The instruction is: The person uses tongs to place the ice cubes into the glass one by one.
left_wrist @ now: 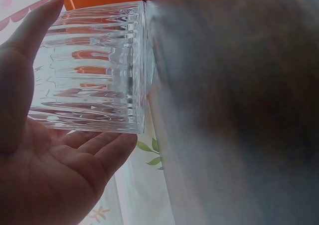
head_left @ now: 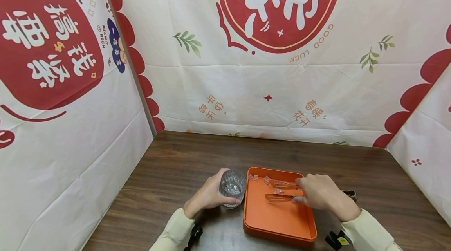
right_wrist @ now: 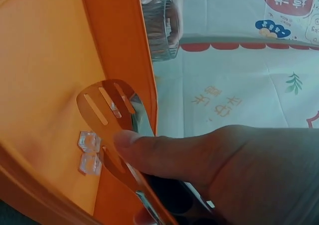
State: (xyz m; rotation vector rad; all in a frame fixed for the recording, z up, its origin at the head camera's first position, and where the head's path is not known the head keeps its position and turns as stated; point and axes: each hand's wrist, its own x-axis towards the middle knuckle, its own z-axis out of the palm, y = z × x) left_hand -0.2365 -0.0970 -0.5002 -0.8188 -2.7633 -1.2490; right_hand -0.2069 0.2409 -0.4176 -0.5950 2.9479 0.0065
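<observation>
My left hand (head_left: 210, 193) holds a clear ribbed glass (head_left: 233, 186), thumb on the near side and fingers on the far side. The glass stands on the table with several clear pieces inside. In my right hand (head_left: 318, 192) is a pair of slotted metal tongs (head_left: 279, 198), their two ends spread apart low in an orange tray (head_left: 275, 223). One clear cube (head_left: 278, 191) lies between the tong ends. Other clear cubes (head_left: 253, 177) lie near the tray's far left corner. In the right wrist view, two cubes (right_wrist: 89, 141) sit beside the tongs (right_wrist: 94, 112).
The tray's raised rim (head_left: 245, 204) stands just right of the glass. Dark wood table (head_left: 169, 176) extends around both. Printed white cloth walls (head_left: 197, 82) enclose the left, back and right. A dark strap-like object (head_left: 350, 194) shows behind my right wrist.
</observation>
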